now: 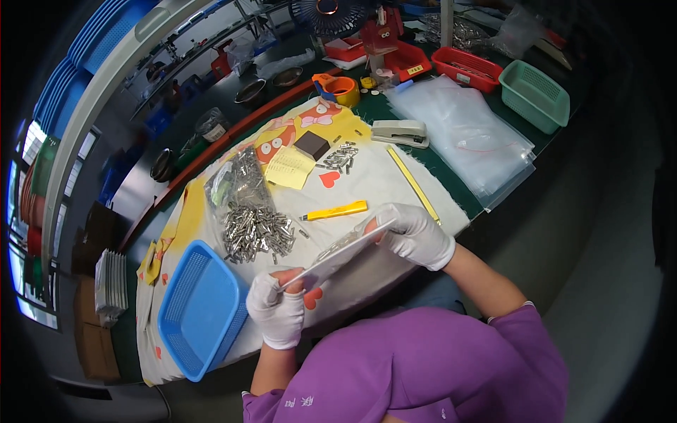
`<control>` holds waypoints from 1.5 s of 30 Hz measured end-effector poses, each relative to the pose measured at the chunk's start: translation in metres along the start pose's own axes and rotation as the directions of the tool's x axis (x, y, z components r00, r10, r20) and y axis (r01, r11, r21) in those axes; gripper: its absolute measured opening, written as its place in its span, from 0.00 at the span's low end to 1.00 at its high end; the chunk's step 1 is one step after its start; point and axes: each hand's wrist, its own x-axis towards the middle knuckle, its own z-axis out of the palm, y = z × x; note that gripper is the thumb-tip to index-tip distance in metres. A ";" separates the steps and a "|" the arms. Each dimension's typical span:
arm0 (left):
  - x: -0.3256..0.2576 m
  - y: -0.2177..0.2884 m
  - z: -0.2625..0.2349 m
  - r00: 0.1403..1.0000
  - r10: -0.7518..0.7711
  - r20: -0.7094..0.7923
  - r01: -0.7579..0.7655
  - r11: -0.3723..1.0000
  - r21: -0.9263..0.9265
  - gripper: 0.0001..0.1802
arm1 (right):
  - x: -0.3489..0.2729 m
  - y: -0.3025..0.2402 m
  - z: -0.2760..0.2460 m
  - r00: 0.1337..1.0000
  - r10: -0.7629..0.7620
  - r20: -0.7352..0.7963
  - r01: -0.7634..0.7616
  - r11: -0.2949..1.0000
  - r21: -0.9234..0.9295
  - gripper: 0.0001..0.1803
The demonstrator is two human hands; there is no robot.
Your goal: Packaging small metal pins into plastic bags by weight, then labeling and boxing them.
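A thin white board or shallow tray (335,264) is held tilted above the cloth, with small shiny pieces (341,244) showing on its upper face. White fingertip-less gloves cover both hands. My left hand (276,304) is closed on its near left end, and my right hand (416,236) grips the far right end. Just beyond lies a yellow utility knife (335,211). Left of the knife, a heap of small metal parts (257,233) spills from a clear plastic bag (245,182). A smaller group of metal parts (340,159) lies farther back.
A blue basket (201,310) stands at the left near edge. Behind are a yellow note (289,168), a dark block (312,145), a stapler (400,132) and an orange tape dispenser (338,89). A yellow strip (412,185), clear plastic bags (462,130) and a green basket (534,96) sit to the right.
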 end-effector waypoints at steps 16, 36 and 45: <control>0.022 0.000 0.032 0.905 0.188 0.382 -0.359 0.819 0.447 0.25 | 0.015 -0.010 0.005 0.958 -0.182 -0.222 -0.051 0.654 -0.755 0.16; -0.004 -0.024 0.047 0.630 0.115 0.768 -0.586 0.720 0.373 0.34 | -0.079 0.013 -0.008 0.928 -0.373 -0.011 0.284 0.725 -0.628 0.11; -0.025 -0.028 0.048 0.713 0.262 0.650 -0.592 0.722 0.358 0.36 | -0.177 0.087 -0.147 0.122 0.511 -0.851 -0.307 0.835 0.458 0.18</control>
